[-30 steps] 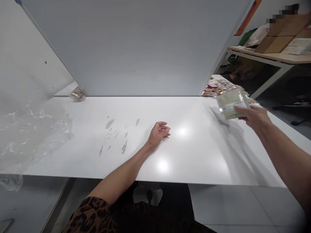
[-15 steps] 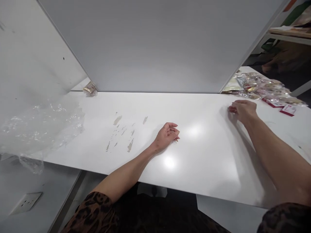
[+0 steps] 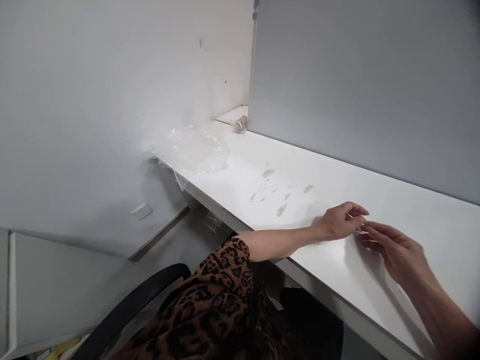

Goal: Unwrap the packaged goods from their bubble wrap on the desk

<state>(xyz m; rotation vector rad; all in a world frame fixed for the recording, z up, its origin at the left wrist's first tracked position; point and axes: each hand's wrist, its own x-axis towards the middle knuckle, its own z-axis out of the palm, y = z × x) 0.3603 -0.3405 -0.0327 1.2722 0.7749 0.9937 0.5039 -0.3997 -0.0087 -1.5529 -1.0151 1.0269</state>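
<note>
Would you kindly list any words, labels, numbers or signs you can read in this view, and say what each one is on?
There are none to read.
The small packet by the grey divider is too small and blurred to show any print.
The wall socket, clear plastic wrap and white table show no lettering.
Left hand and right hand hold nothing printed.

We have a single head-worn view, looking forward and down from close above the glossy white rectangular tabletop (image 3: pixel 393 210), turned leftward so that the desk's edge runs diagonally. The plain white side wall (image 3: pixel 93 100) fills the left half and the grey flat partition panel (image 3: pixel 356 85) the upper right. With only one camera, no second view overlaps it.
</note>
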